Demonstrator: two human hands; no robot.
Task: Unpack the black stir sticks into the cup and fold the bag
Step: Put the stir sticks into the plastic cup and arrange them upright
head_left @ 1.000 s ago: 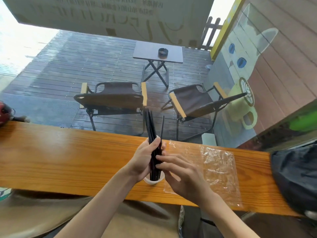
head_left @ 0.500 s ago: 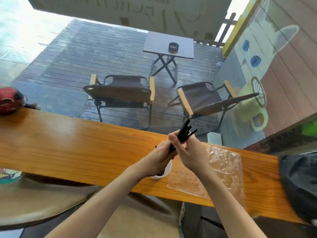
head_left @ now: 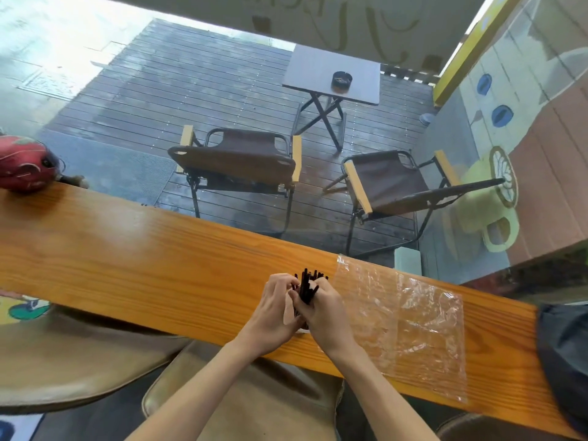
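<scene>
Wooden counter point(head_left: 133, 256) by window, folding chairs point(head_left: 238, 163) outside, clear bag point(head_left: 410, 319) lying flat

Café window counter point(head_left: 159, 249), patio folding chairs point(head_left: 235, 160), small table point(head_left: 331, 74) with ashtray point(head_left: 342, 80), coffee-cup mural point(head_left: 490, 198)

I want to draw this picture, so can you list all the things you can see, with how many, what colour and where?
stir sticks: a bunch, black, between both hands
plastic bag: one, clear, flat on the counter, right of the hands
counter: one, orange wood, across the middle
folding chairs: two, brown, on the deck outside
small table: one, grey, behind the chairs
ashtray: one, dark, on the table
left hand: holding the sticks
right hand: holding the sticks
</scene>
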